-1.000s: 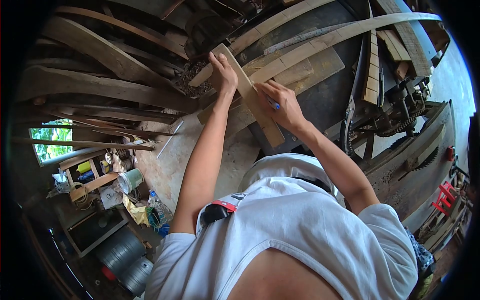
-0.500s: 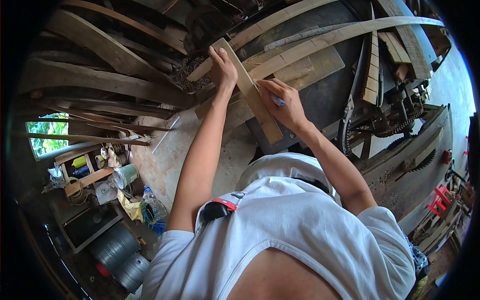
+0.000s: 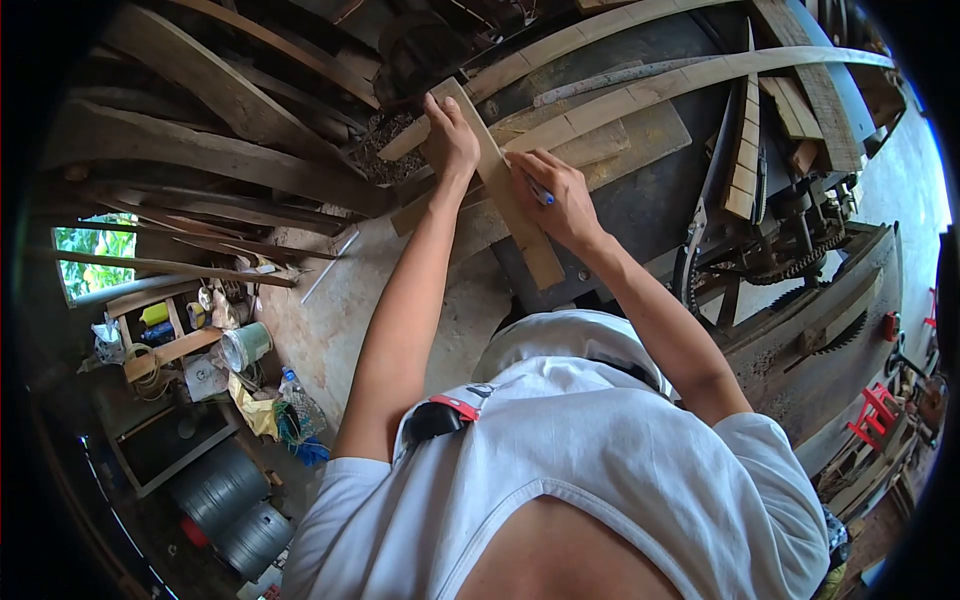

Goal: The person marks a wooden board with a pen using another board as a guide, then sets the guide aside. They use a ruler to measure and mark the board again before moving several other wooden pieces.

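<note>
A straight wooden board (image 3: 524, 238) lies slanted across the dark workbench. My left hand (image 3: 453, 138) grips its upper part, the thumb over the face and the other fingers mostly hidden along the side. In my right hand (image 3: 556, 198) is a pen (image 3: 542, 193) with a blue end, held in a writing grip. That hand rests by the board's right edge; its fingertips are near the wood and the pen's tip is hidden. Beyond the board, a long curved wooden strip (image 3: 640, 92) with marked lines lies over flat boards (image 3: 640, 150).
The dark bench top (image 3: 650, 215) carries more curved strips and a thin rough stick (image 3: 600, 84). Toothed metal machinery (image 3: 790, 265) and a saw blade (image 3: 845, 335) stand to the right. Large planks (image 3: 200, 150) are piled at left. A bucket (image 3: 246, 347) stands lower left.
My right hand with the pen has shifted slightly left along the board's edge. My left hand still grips the board, and the whole view has tilted a little.
</note>
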The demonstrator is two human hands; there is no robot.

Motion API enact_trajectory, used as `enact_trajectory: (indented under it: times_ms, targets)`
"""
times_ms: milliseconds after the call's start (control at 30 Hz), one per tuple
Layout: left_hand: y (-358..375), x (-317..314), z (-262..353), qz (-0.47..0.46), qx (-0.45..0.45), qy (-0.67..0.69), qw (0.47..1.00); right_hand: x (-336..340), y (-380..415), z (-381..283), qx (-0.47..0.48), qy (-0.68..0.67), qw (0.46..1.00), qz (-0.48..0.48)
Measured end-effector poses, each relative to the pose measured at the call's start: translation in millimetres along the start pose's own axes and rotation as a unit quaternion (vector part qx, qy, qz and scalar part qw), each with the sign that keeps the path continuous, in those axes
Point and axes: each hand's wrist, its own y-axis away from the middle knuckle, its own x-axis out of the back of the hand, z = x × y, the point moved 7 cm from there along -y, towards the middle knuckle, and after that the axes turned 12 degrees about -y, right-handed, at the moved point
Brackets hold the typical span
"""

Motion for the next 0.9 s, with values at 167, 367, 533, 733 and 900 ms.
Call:
enact_trajectory:
  times_ms: [167, 367, 533, 733, 900]
  targets:
    - [0, -1, 0, 0.011, -0.003, 0.002, 1.000, 10, 17, -10, -0.020, -0.001, 0.999, -0.026]
    - [-1, 0, -3, 0.009, 0.015, -0.002, 1.000, 4, 2, 0, -0.011, -0.006, 1.000, -0.015]
    - [-1, -1, -5, 0.099, -0.037, -0.040, 0.994, 12, 16, -7, -0.017, -0.038, 0.999, -0.029]
    - [-2, 4, -1, 0.087, -0.031, -0.020, 0.996, 13, 7, -1, -0.016, -0.013, 0.999, -0.027]
    - [-3, -5, 5, 0.002, -0.010, 0.115, 0.993, 49, 46, -13, -0.035, -0.044, 0.998, -0.020]
